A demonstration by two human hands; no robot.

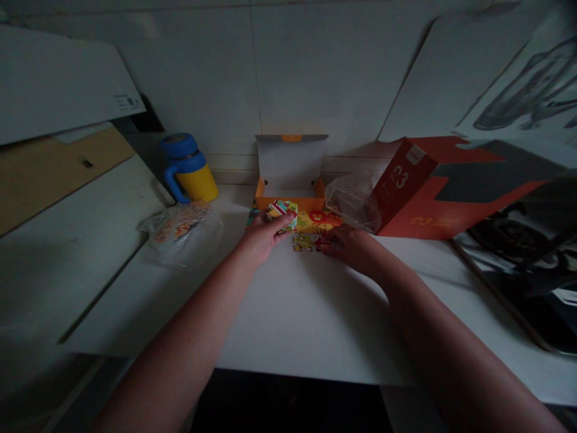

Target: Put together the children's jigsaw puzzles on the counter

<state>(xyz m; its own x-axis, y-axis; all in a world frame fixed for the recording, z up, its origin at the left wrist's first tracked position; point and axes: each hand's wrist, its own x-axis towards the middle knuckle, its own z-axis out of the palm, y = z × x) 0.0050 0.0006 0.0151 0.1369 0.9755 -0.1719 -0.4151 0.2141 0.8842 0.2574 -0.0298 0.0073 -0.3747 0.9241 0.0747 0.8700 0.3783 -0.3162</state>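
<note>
My left hand (265,236) is closed on a small stack of colourful patterned pieces (283,213), thumb on top, in front of the open box. Flat on the white counter lie several patterned pieces (307,242), and my right hand (345,240) touches their right end with its fingers bent; whether it grips one is hard to tell. Behind both hands is a yellow printed panel (315,220) with a red lion-like picture. An orange box (291,200) stands behind it with its lid raised and a pale inside.
On the left are a clear bag of sticks (180,231), a blue and yellow jug (193,174) and leaning boards (58,180). A crumpled plastic bag (354,198) and a large red-orange box (406,186) stand right, beside a black stove (527,258). The counter's front edge (306,377) is near.
</note>
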